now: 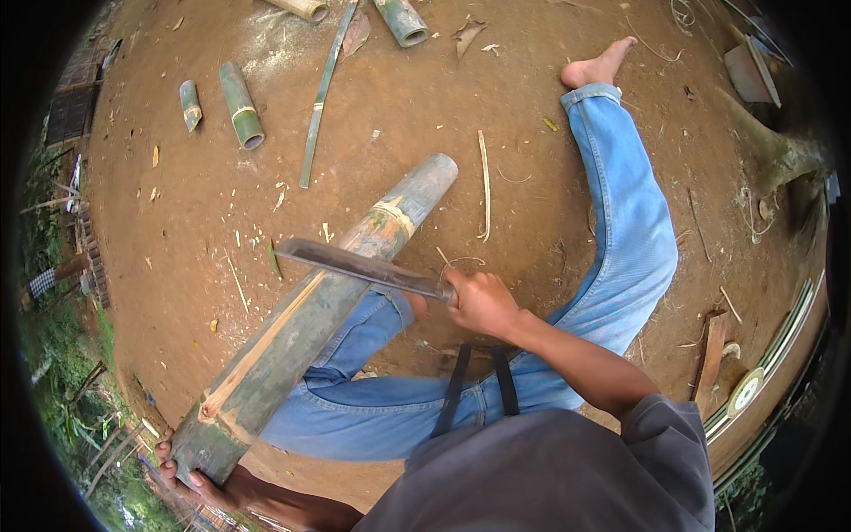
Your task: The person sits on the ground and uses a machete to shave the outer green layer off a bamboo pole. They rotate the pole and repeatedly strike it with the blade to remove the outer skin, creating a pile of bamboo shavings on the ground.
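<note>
A thick green-grey bamboo pole point(306, 332) slants from the lower left up to the middle, lying across my bent leg. My left hand point(199, 483) is wrapped round its near end, with fingertips showing on the side. A pale strip along its upper face has the green skin shaved off, and the two node rings look scraped too. In my right hand point(483, 301) is the handle of a machete point(355, 264). Its long dark blade lies across the bamboo, just below the upper node, with the tip past the left side.
Short bamboo pieces point(241, 106) and a long split strip point(321, 106) lie on the dirt ground point(496, 97) ahead. Shavings are scattered around the pole. My outstretched leg point(625, 195) is to the right, near a tree root point(784, 160) and a wooden board point(711, 359).
</note>
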A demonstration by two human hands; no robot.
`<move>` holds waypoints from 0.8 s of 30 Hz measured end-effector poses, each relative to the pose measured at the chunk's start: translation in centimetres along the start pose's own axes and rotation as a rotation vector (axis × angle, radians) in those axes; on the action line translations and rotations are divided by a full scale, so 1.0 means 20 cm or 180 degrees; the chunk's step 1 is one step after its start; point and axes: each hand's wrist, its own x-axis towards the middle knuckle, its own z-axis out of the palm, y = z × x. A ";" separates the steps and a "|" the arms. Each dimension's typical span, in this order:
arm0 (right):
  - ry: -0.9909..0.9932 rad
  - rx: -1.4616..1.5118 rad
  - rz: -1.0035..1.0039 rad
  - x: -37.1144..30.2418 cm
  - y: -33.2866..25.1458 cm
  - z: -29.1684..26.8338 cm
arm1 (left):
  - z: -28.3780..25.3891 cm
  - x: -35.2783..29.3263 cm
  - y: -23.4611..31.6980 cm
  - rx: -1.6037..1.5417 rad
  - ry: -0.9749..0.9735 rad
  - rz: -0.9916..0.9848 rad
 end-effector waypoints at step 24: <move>0.0268 0.0334 0.0309 0.10 0.07 0.10 | -0.06 0.04 -0.03 -0.0442 -0.0712 0.0038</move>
